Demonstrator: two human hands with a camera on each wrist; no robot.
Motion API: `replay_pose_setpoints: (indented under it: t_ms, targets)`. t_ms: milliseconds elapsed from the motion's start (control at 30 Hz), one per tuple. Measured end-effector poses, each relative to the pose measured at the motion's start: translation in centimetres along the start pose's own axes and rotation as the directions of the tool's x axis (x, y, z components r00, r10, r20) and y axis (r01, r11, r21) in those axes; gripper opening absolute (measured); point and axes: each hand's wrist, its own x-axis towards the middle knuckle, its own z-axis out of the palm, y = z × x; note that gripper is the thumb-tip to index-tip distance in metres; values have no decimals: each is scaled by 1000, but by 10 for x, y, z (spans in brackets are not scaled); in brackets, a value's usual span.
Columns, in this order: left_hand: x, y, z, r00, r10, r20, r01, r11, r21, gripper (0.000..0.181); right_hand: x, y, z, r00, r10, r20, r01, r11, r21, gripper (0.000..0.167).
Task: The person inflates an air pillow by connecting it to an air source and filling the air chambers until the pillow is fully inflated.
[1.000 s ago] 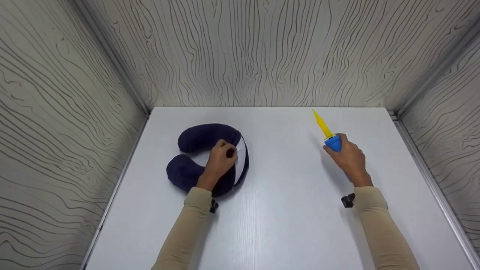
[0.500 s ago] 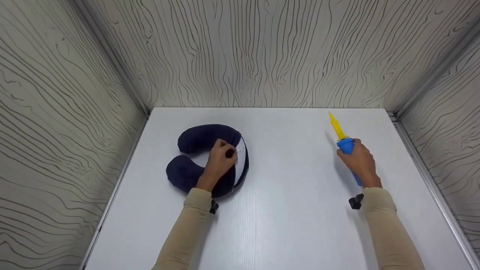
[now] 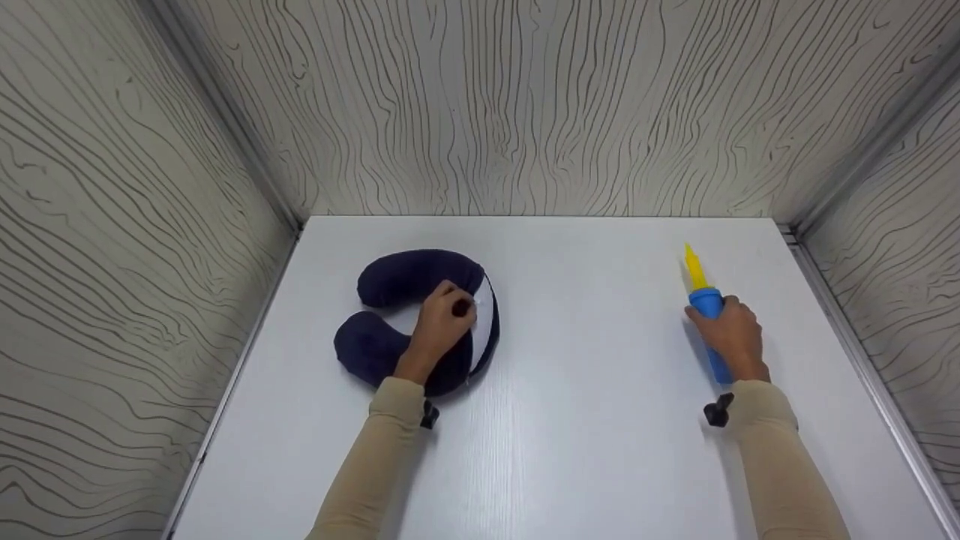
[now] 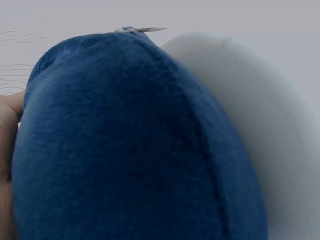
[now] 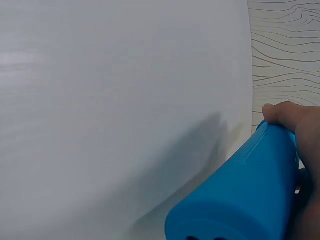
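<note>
A navy U-shaped neck pillow [image 3: 412, 276] lies at the left of the table, its opening facing left. On its right side the cover is unzipped and shows a white inner part [image 3: 485, 322]. My left hand [image 3: 437, 324] reaches over the pillow and pinches at the white part with curled fingers; the pinched spot is hidden. In the left wrist view the plush cover [image 4: 115, 130] fills most of the picture. At the right, my right hand [image 3: 735, 337] grips a blue hand air pump [image 5: 245, 185] with a yellow nozzle [image 3: 696, 271] pointing away. Whether the pump touches the table is unclear.
The white table [image 3: 570, 420] is bounded by wood-patterned panels [image 3: 525, 105] at the back and both sides. Metal strips [image 3: 862, 375] run along its side edges. A small black device [image 3: 718, 410] sits at my right wrist.
My right hand has moved right and nearer to me with the pump, and more of the blue barrel now shows. My left hand and the neck pillow have stayed in place.
</note>
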Motion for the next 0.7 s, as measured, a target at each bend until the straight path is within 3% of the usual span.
replay_pose_setpoints:
  t_ms: [233,467,700]
  targets:
    - [-1,-1,0,1000,11,3,-11,1000,-12,8,0,12,3,1000,20,-8,-21,998,-56,88]
    - [0,-2,1,1000,11,6,-11,1000,-4,9,-1,17,7,997,77,16,-76,996,-45,89]
    - [-1,-3,1,1000,20,-5,-20,1000,-14,8,-4,17,8,998,64,-6,-65,996,-59,87]
